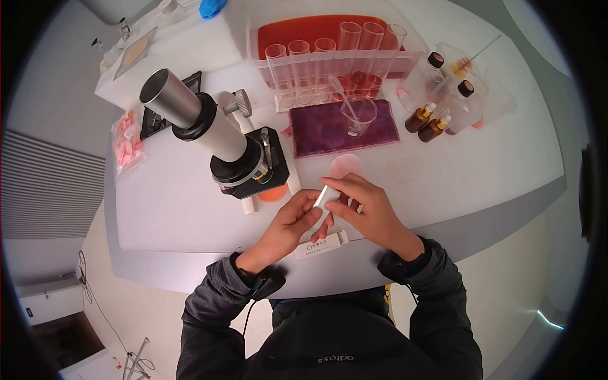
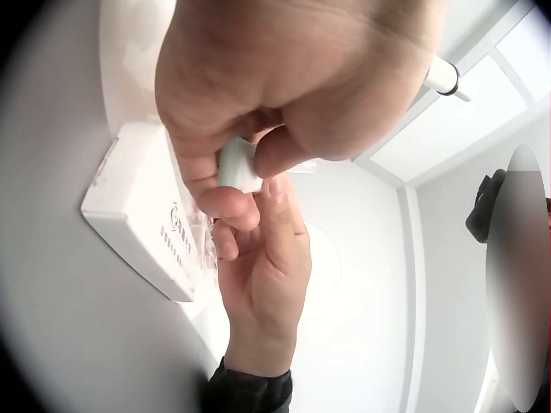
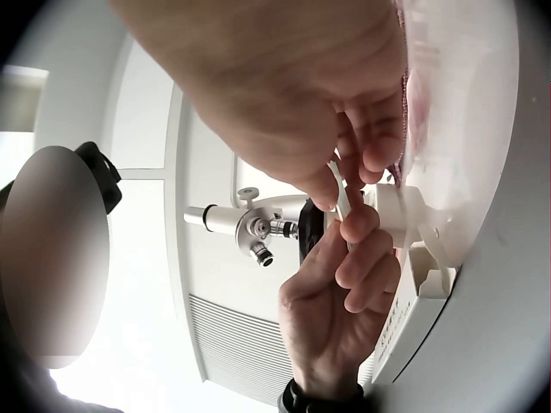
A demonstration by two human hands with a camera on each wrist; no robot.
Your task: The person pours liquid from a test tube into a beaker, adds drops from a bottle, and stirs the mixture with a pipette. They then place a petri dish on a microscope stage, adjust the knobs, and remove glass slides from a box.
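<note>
Both hands meet near the table's front edge. A small white block-like item [image 1: 325, 197] is between them; in the left wrist view the item [image 2: 238, 163] looks pale green-white. The left hand [image 1: 292, 223] grips its lower left side between thumb and curled fingers. The right hand [image 1: 369, 210] pinches its upper right part with thumb and fingertips. In the right wrist view the item [image 3: 342, 196] appears thin, edge-on. Just under the hands lies a white printed carton [image 1: 321, 247], its end flap open at the right.
A microscope [image 1: 228, 139] stands left of the hands. Beyond them are a purple mat [image 1: 316, 133] with a beaker [image 1: 360, 117], a rack of tubes, and a red-filled tray [image 1: 304, 28]. Brown dropper bottles [image 1: 420, 118] and clear bottles stand at right; a pink disc [image 1: 346, 164] lies ahead.
</note>
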